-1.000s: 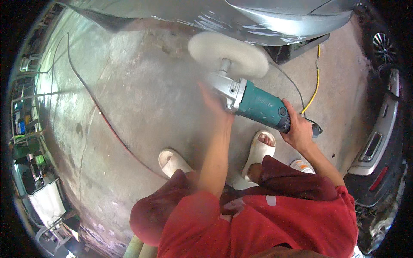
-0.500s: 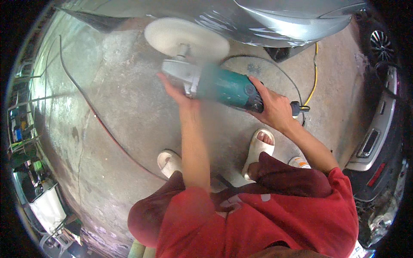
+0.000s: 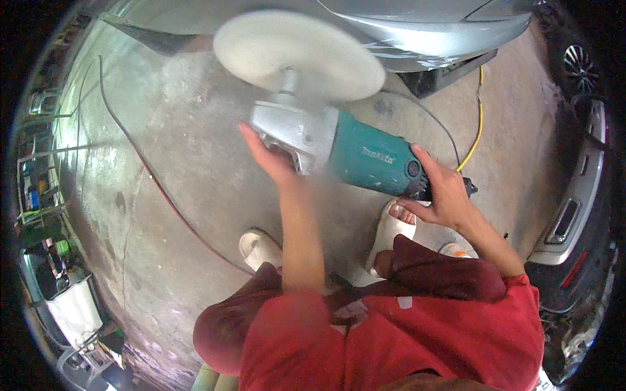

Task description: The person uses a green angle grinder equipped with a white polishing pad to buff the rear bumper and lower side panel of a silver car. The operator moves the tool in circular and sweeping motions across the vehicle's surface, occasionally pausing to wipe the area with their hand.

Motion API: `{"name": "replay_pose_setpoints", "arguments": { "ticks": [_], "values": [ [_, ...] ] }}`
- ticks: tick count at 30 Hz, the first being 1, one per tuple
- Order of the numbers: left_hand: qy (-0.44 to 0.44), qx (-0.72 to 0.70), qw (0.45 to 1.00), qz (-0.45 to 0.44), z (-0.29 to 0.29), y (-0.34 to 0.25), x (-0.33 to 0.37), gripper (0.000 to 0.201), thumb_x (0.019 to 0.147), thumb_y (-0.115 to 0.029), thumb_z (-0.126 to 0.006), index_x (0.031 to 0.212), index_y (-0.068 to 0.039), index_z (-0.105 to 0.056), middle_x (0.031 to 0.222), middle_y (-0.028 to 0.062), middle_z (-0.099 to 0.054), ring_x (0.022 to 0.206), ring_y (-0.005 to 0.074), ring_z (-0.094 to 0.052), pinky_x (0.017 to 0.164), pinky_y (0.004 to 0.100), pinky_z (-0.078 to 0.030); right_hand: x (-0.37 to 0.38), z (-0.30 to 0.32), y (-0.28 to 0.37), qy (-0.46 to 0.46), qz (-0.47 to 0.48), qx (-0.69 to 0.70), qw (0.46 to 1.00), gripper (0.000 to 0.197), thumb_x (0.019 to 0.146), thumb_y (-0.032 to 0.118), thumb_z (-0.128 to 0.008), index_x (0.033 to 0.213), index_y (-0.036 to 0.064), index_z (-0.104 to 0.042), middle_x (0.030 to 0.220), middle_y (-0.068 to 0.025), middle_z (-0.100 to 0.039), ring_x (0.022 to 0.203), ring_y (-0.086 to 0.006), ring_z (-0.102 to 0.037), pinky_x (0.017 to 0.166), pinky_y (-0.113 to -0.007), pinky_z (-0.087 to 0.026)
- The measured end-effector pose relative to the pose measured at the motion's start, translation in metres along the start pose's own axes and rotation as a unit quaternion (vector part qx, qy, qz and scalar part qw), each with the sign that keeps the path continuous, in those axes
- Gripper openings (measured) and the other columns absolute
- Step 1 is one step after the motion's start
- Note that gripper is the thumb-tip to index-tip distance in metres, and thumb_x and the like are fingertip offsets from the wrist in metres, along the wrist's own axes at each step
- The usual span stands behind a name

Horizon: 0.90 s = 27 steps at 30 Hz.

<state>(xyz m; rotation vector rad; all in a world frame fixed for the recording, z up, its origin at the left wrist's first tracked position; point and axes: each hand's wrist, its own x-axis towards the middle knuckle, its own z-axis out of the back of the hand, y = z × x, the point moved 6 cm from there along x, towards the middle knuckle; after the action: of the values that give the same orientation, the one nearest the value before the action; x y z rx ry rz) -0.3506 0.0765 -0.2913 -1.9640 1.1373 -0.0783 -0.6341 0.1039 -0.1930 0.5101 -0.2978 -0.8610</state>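
Since half a second ago the polisher has swung a little rightward and now sits more centrally, its pad drawn back from the far left toward the middle of the view; the left hand has followed it, and the right hand stays at the rear end.

Its body is a smooth teal plastic barrel with a grey cast-metal gear head at the front. From that head a short metal spindle rises to a wide, round, white pad with a soft, fluffy look, blurred at its rim. The tool's long axis runs from near right to far left, rear end at the right hand, gear head toward the left hand; the pad's face is turned away, toward the silver car body at the far edge, just beside it, though contact cannot be told.

The left hand lies against the near side of the gear head, fingers stretched and close together, thumb hidden. The right hand is curled round the dark rear grip, fingers wrapped over it.

Below the tool lies a rough, stained grey concrete floor, where a thin dark-red hose curves at left and a yellow cable runs at right. Two pale slip-on sandals show near the person's red shirt. A second car, dark with a pale bumper, stands at far right.
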Motion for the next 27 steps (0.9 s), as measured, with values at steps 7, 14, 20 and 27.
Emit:
{"name": "replay_pose_setpoints", "arguments": {
  "ticks": [7,14,20,27],
  "values": [
    [-0.006,0.034,0.999,0.001,0.001,0.004,-0.02,0.066,0.091,-0.064,-0.039,0.128,-0.009,-0.046,0.112,0.0124,-0.059,0.099,0.0305,-0.061,0.085,0.0464,-0.052,-0.016,0.01,-0.002,-0.005,0.006,0.009,1.0,0.096,0.068,0.039,-0.078,0.144,0.0065,-0.028,0.101,-0.023,-0.063,0.082,-0.0386,-0.064,0.071,-0.043,-0.051],
    [0.005,-0.007,0.999,0.031,-0.014,-0.011,-0.023,0.063,0.093,-0.061,-0.039,0.128,-0.009,-0.046,0.113,0.0125,-0.059,0.1,0.0295,-0.061,0.086,0.0451,-0.052,0.005,-0.002,0.0,0.01,0.001,0.036,0.999,0.095,0.07,0.039,-0.077,0.145,0.0111,-0.027,0.105,-0.023,-0.062,0.087,-0.0407,-0.063,0.073,-0.044,-0.051],
    [0.046,-0.035,0.997,0.055,-0.015,-0.006,-0.004,0.073,0.091,-0.063,-0.04,0.138,-0.007,-0.036,0.133,0.0131,-0.045,0.119,0.0297,-0.048,0.099,0.0435,-0.041,0.033,-0.019,-0.005,0.045,-0.016,0.011,0.999,0.097,0.069,0.038,-0.077,0.147,0.015,-0.024,0.102,-0.0202,-0.063,0.084,-0.0393,-0.064,0.07,-0.046,-0.051],
    [0.007,-0.063,0.991,0.121,0.013,0.041,0.019,0.07,0.089,-0.066,-0.04,0.132,-0.01,-0.044,0.121,0.0105,-0.056,0.108,0.0278,-0.057,0.091,0.045,-0.049,0.035,-0.032,-0.012,0.067,-0.105,-0.045,0.991,0.092,0.066,0.022,-0.078,0.145,0.0197,-0.03,0.097,-0.0193,-0.065,0.083,-0.0394,-0.064,0.071,-0.044,-0.052]
  ]
}}
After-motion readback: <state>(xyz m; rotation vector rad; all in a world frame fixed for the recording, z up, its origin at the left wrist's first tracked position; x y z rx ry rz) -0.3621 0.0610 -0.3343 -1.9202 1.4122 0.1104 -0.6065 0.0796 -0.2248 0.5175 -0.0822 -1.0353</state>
